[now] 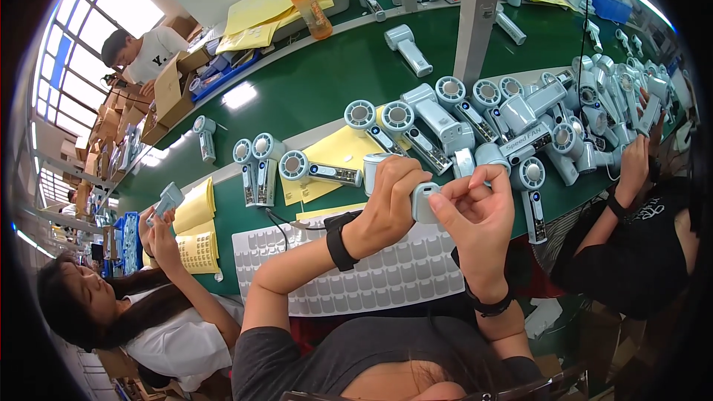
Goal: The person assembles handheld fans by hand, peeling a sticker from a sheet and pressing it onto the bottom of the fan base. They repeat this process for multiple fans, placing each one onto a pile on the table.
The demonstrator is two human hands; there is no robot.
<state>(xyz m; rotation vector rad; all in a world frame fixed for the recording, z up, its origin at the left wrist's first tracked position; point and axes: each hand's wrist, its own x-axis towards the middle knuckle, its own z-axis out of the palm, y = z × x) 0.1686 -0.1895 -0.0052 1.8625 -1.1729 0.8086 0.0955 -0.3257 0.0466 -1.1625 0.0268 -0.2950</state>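
Both hands meet over the near edge of the green table point(319, 82). Left hand point(390, 197) is wrapped shut round a pale blue handheld fan point(422, 200), fingers curled over its top; right hand point(475, 212) pinches at the fan's exposed end w/ thumb and forefinger closed on it. Fan's long axis runs roughly left-right between the two hands, the visible rounded end pointing toward the right hand (head end is buried in the left fist, can't tell which way it faces). Directly under the grip: a sheet of grey stickers point(371, 275). Just beyond the knuckles, yellow paper sheets point(338, 152) and a row of finished fans point(445, 122), crowding close to the grip. Further right of the grip, a big fan pile point(594, 104) w/ another person's hand point(635, 167) in it. Left of the grip, a co-worker's hands point(160, 226) hold a separate fan.
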